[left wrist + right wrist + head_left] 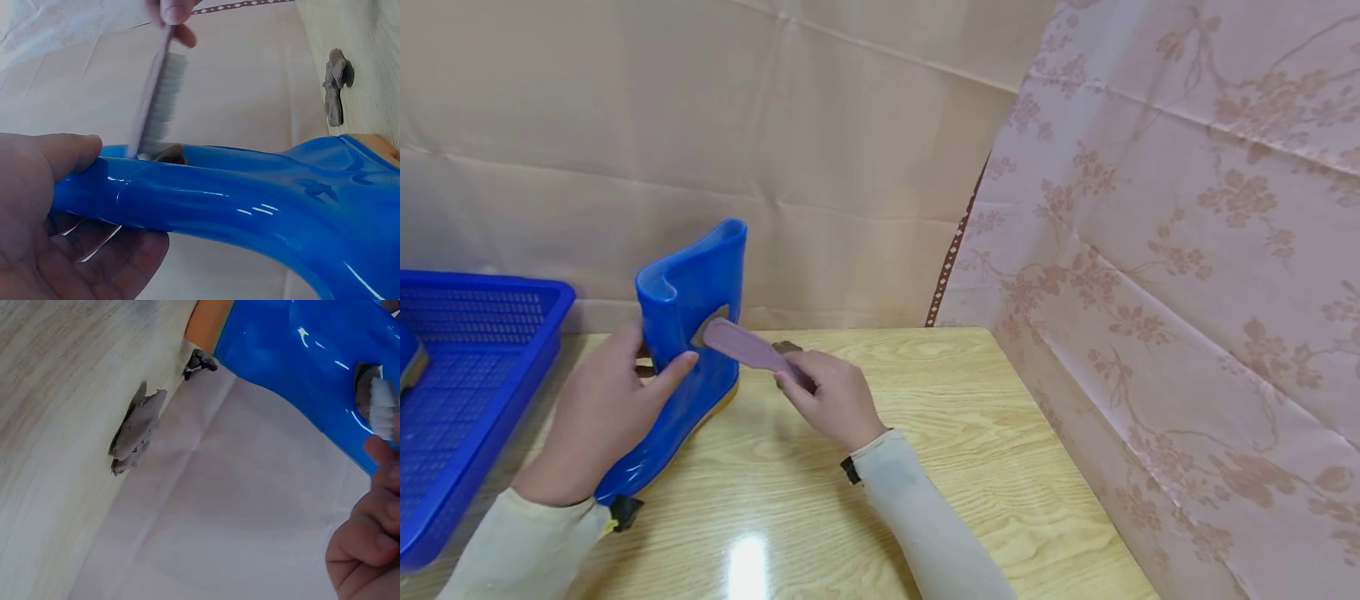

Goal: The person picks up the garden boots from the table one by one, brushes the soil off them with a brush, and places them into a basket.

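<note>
A blue rubber boot (pixel 703 279) with a tan sole stands on the table, its toe toward me. My left hand (pixel 602 400) grips the shaft, thumb on one side and fingers round the other, as the left wrist view also shows (pixel 81 250). On the shaft's side is a brown, mud-like patch (pixel 363 394). My right hand (pixel 838 396) holds a brush (pixel 745 343) by the end of its mauve handle. Its pale bristles (pixel 381 403) are right at the brown patch.
At the left, a blue plastic basket (pixel 527 367) holds another blue item with a tan edge (pixel 411 358), partly cut off. A grey-brown lump (pixel 137 425) lies on the wooden table (pixel 1000 467) near its back edge. A smaller dark lump (pixel 200 362) is by the boot's sole.
</note>
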`<control>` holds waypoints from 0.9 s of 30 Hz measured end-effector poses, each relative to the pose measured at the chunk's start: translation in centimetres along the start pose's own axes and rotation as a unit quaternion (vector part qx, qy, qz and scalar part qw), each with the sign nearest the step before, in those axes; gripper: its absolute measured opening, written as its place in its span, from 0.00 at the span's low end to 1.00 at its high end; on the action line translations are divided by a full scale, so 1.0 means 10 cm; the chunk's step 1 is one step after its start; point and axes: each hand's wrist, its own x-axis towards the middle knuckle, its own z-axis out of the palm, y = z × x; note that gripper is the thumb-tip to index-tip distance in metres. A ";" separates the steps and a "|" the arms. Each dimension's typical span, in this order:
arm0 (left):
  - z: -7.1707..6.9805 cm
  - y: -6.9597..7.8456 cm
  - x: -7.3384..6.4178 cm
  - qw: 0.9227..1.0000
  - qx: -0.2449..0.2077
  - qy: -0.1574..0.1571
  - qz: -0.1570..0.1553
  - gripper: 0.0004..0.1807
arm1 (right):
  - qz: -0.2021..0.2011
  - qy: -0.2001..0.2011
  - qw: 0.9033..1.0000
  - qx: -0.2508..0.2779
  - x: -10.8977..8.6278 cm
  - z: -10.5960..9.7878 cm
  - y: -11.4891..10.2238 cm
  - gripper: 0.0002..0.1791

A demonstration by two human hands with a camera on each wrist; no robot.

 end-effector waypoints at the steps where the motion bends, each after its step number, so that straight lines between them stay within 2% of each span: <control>1: 0.00 0.01 0.00 1.000 0.000 0.002 0.007 0.32 | -0.007 0.002 1.000 -0.001 0.00 0.00 0.00 0.11; 6: 0.02 0.05 -0.02 1.000 0.002 0.005 0.020 0.30 | -0.025 0.009 1.000 0.010 0.00 0.00 -0.02 0.11; 13: 0.03 0.04 -0.03 0.999 0.009 0.007 0.030 0.29 | 0.028 -0.010 1.000 0.004 0.00 0.01 -0.04 0.10; 27: 0.01 0.01 -0.01 1.000 0.007 0.003 0.005 0.33 | 0.083 -0.045 0.995 0.013 0.01 -0.04 -0.01 0.14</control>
